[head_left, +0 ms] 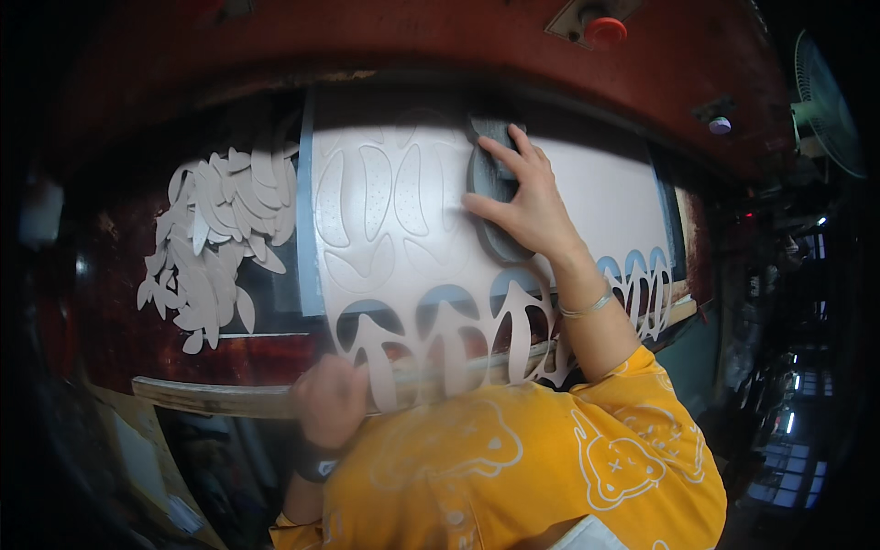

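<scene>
A pale pinkish sheet point(591, 197) lies across the work surface. Curved outlines are cut in its left part, and cut-out openings run along its near edge. On the sheet's middle stands a dark grey-green cutting die point(493, 229) with a curved side. My right hand point(527, 188) grips this die from the right, thumb and fingers spread over it. Down at the near edge my left hand point(330, 399) is curled closed beside a hanging strip of the sheet. It is slightly blurred, and whatever its fingers hold is hidden.
A heap of pale curved cut pieces point(215, 234) lies at the left. Blue backing point(310, 211) shows beneath the sheet. A red machine beam point(394, 46) with a red button point(605, 33) spans the far side. A fan point(825, 110) stands at far right. Wooden edging point(215, 396) borders the front.
</scene>
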Motion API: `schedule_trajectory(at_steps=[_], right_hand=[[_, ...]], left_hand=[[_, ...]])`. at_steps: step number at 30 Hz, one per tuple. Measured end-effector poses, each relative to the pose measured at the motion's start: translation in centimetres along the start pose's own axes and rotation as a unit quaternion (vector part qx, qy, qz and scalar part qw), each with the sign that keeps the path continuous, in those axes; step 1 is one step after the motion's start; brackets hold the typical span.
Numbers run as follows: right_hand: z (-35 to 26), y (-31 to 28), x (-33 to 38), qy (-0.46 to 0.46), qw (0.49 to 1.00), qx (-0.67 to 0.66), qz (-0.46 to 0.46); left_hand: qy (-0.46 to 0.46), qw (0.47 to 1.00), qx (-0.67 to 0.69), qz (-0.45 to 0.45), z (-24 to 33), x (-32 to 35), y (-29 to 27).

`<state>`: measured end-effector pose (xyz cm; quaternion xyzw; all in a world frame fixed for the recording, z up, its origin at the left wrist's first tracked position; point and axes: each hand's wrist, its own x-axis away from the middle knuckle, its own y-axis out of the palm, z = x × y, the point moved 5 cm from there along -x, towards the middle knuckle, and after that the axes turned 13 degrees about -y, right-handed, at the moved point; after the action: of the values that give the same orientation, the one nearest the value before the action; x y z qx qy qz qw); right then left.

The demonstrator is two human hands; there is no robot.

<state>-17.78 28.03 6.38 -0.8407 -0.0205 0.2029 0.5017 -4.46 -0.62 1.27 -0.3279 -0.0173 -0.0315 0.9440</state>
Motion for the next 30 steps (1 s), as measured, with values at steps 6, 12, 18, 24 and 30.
schedule_trajectory(at_steps=[6, 12, 18, 24, 30], right_hand=[[9.0, -9.8, 5.3, 0.034, 0.918, -0.034, 0.393], [15.3, -24.5, 9.3, 0.113, 0.765, 0.147, 0.617], [17.3, -26.0, 12.3, 0.134, 0.801, -0.031, 0.583], [11.6, -17.9, 21.0, 0.151, 0.827, -0.119, 0.528], [-1.3, -5.0, 23.8, -0.065, 0.991, 0.058, -0.102]], left_hand=[[0.04, 0.999, -0.016, 0.024, -0.3, 0.2, 0.1], [0.008, 0.999, -0.018, 0.051, -0.4, 0.3, 0.4], [0.018, 0.995, -0.017, 0.094, -0.6, 0.6, 0.2], [0.008, 0.994, 0.005, 0.105, -0.9, 0.7, 0.5], [-0.012, 0.994, -0.007, 0.112, -1.0, 0.7, 0.7]])
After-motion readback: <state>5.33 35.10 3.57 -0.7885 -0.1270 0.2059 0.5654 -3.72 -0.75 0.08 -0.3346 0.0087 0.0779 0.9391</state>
